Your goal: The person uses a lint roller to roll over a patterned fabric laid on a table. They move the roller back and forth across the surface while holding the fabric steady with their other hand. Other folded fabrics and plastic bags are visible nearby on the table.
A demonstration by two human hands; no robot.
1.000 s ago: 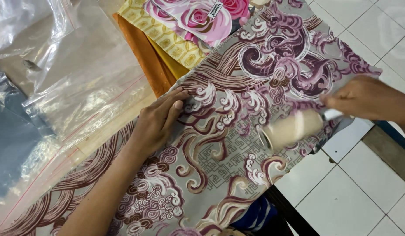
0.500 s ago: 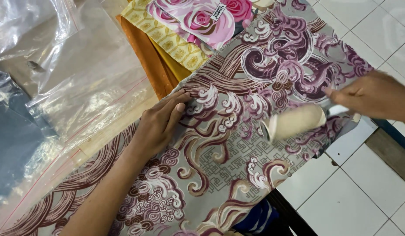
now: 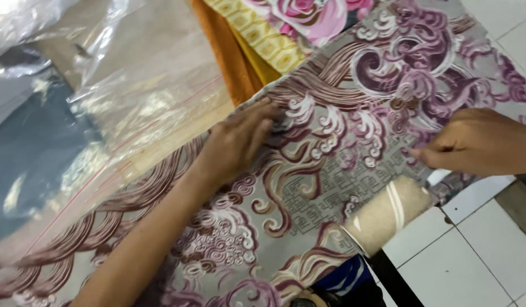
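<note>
- The left hand lies flat, palm down, on the patterned cloth. Its fingers are stretched and together, pointing up and to the right, and they grasp nothing.
- The left forearm comes in from the lower left and lies over the cloth.
- The right hand comes in from the right edge, knuckles up. Its fingers are curled around the handle of a lint roller; the handle itself is mostly hidden under the hand.
- The roller lies just below and left of the right hand, at the near edge of the cloth, tilted with its far end higher. Its drum is pale and looks covered with fluff.
- The cloth is grey with purple and brown swirls. It is spread between both hands.
- An orange cloth and a floral cloth lie beyond the left hand.
- Clear plastic bags lie to the left.
- White floor tiles show at the lower right.
</note>
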